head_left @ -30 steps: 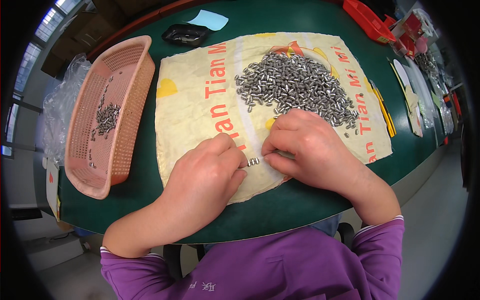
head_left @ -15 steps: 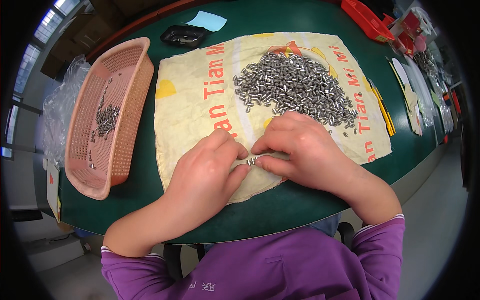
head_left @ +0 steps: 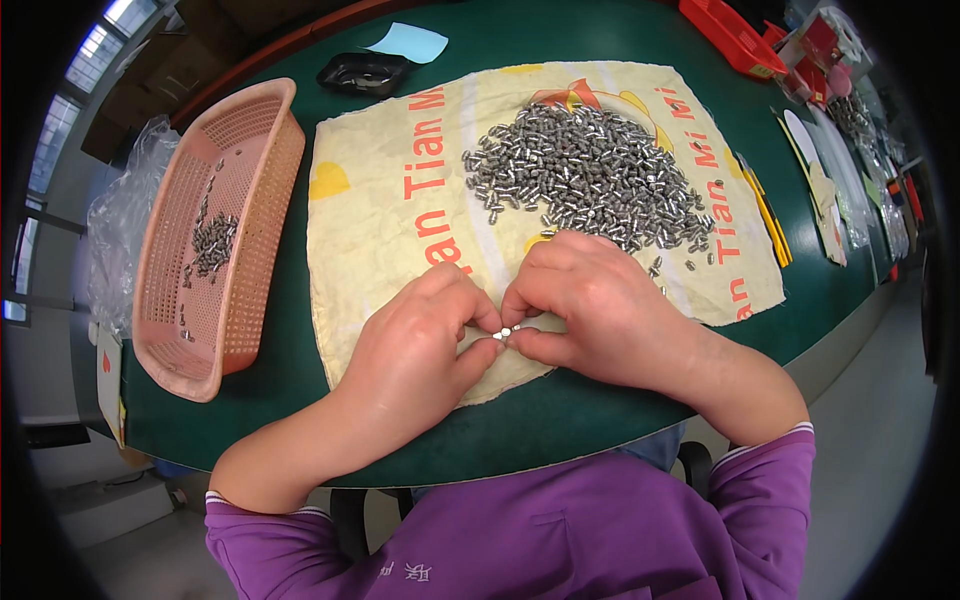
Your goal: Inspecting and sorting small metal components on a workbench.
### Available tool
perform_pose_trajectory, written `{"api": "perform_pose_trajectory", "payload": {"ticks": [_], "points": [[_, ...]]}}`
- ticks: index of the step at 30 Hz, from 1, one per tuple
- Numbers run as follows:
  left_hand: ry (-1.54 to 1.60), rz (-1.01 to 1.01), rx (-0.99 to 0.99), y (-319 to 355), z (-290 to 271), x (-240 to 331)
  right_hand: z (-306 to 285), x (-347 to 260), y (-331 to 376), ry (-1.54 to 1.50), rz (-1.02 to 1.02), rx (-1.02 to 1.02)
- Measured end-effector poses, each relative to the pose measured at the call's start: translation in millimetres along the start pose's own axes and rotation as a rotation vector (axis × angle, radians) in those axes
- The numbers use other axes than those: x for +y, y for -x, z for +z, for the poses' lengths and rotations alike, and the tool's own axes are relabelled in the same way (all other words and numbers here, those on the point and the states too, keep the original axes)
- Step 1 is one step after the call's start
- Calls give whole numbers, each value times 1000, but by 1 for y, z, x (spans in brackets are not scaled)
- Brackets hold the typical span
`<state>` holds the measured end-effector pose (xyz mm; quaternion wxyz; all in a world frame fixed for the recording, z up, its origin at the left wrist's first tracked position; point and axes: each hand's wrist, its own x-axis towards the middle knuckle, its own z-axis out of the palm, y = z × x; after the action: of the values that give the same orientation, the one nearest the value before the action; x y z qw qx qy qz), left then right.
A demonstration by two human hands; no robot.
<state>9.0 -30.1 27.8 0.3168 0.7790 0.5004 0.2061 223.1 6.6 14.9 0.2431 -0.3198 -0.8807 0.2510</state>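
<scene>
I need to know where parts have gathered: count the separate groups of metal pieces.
3: the big pile on the yellow sack, a small cluster in the pink basket, and one piece between both hands' fingertips. Others may hide under the hands.

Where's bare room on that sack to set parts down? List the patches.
Free: the sack left of the pile of metal pieces, toward the pink basket; also its strip above the left hand. Crowded: under the pile, and where the right hand meets the left.
</scene>
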Motion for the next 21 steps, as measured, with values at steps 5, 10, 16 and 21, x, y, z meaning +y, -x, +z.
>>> {"api": "perform_pose_trajectory", "payload": {"ticks": [5, 10, 16, 21], "points": [[-11, -5, -29, 1, -3, 1, -3, 0, 0, -9, -10, -23], [28, -13, -61, 0, -6, 5, -10, 0, 1, 17, -3, -20], [-23, 198, 4, 0, 4, 3, -23, 6, -9, 40, 51, 191], [-165, 359, 36, -2, 9, 0, -17, 16, -11, 82, 78, 289]]}}
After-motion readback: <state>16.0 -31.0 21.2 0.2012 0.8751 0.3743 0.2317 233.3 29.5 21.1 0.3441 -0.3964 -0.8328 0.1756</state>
